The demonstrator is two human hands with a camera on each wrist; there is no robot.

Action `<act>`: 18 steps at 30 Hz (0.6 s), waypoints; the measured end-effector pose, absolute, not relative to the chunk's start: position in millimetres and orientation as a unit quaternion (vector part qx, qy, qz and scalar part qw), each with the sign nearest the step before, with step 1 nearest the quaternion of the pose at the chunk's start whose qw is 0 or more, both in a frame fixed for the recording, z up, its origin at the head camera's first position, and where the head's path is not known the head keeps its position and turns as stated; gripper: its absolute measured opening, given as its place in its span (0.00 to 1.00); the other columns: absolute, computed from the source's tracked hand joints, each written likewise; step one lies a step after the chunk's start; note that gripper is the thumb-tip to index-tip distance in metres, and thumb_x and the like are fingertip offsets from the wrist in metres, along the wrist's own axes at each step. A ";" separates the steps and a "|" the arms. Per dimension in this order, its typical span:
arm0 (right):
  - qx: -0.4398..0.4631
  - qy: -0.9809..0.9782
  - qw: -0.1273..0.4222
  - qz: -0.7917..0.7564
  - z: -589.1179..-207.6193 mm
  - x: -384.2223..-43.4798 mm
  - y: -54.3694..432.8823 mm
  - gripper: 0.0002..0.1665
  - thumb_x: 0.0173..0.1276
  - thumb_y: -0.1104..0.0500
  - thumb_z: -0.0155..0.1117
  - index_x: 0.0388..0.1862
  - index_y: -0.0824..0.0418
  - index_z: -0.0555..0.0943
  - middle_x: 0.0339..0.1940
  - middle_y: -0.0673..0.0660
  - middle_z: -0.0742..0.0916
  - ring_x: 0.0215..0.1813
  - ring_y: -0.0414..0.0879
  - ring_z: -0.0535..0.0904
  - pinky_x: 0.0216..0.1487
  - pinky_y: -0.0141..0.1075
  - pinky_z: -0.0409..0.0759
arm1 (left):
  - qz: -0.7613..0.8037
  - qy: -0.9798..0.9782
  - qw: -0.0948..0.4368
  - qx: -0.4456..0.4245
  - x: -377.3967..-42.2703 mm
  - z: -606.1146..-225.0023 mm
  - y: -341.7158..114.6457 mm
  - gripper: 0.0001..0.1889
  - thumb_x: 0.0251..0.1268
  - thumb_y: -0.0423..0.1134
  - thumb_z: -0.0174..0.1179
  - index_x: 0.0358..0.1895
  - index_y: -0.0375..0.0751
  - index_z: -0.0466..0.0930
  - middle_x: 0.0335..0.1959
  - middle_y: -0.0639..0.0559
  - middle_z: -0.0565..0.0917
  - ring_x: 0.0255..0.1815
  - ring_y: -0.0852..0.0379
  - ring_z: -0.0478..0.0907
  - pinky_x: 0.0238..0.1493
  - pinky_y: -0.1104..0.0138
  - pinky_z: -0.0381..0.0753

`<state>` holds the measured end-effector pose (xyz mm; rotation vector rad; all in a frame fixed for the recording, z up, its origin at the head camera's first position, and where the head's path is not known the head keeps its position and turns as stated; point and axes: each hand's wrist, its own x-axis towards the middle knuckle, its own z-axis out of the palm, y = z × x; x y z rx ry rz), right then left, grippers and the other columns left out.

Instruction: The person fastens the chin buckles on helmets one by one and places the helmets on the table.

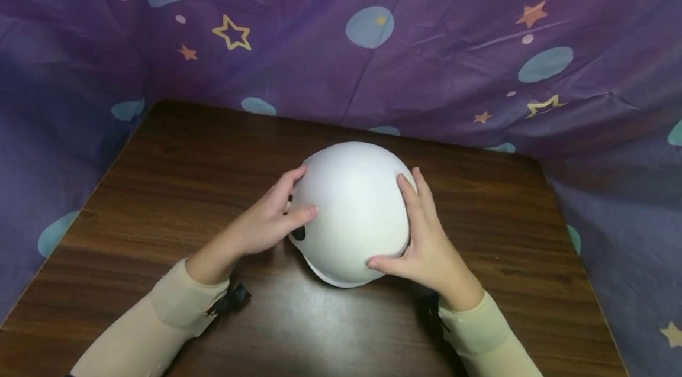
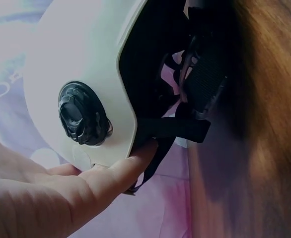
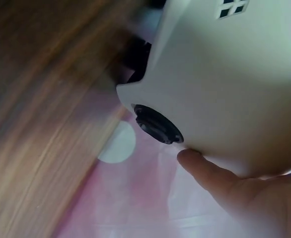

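A white safety helmet (image 1: 354, 211) is held dome up over the table, between both hands. The left hand (image 1: 266, 220) grips its left side, thumb on the shell and one finger under the rim in the left wrist view. The right hand (image 1: 426, 247) holds the opposite side, thumb and fingers spread round the curve. A black round knob (image 2: 83, 113) sits on the left side, and a black strap (image 2: 178, 128) hangs inside the rim. In the right wrist view a second black knob (image 3: 158, 124) lies near a fingertip, below a small vent grille (image 3: 232, 7). Some fingers are hidden behind the shell.
The dark wooden table (image 1: 213, 146) spreads under the helmet and forearms. A purple cloth (image 1: 319, 39) with stars and blue spots hangs behind the table and along its sides. A black strap piece (image 1: 232, 300) shows at the left cuff.
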<state>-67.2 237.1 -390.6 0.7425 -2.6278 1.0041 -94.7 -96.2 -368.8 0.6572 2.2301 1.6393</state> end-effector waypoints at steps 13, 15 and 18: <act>0.267 -0.892 0.154 0.331 -383.3 -62.3 236.0 0.79 0.47 0.13 0.71 0.89 0.53 0.55 0.90 0.62 0.46 0.86 0.68 0.47 0.70 0.77 0.61 | 0.579 0.758 0.137 0.266 -84.0 -360.0 -93.1 0.48 0.79 0.59 0.59 0.88 0.40 0.44 0.84 0.31 0.49 0.66 0.32 0.79 0.60 0.44 0.83; 0.270 -0.891 0.160 0.328 -382.2 -61.6 235.9 0.79 0.48 0.13 0.71 0.89 0.53 0.56 0.90 0.62 0.46 0.86 0.68 0.48 0.70 0.77 0.61 | 0.586 0.752 0.138 0.269 -82.0 -358.7 -92.1 0.47 0.79 0.55 0.60 0.87 0.40 0.44 0.84 0.30 0.47 0.67 0.29 0.77 0.60 0.46 0.84; 0.272 -0.890 0.167 0.325 -380.3 -61.0 235.4 0.78 0.48 0.14 0.71 0.88 0.53 0.56 0.90 0.62 0.47 0.86 0.66 0.48 0.70 0.76 0.62 | 0.584 0.756 0.137 0.264 -79.4 -357.1 -89.7 0.47 0.77 0.48 0.64 0.88 0.43 0.45 0.83 0.30 0.48 0.70 0.26 0.73 0.56 0.48 0.86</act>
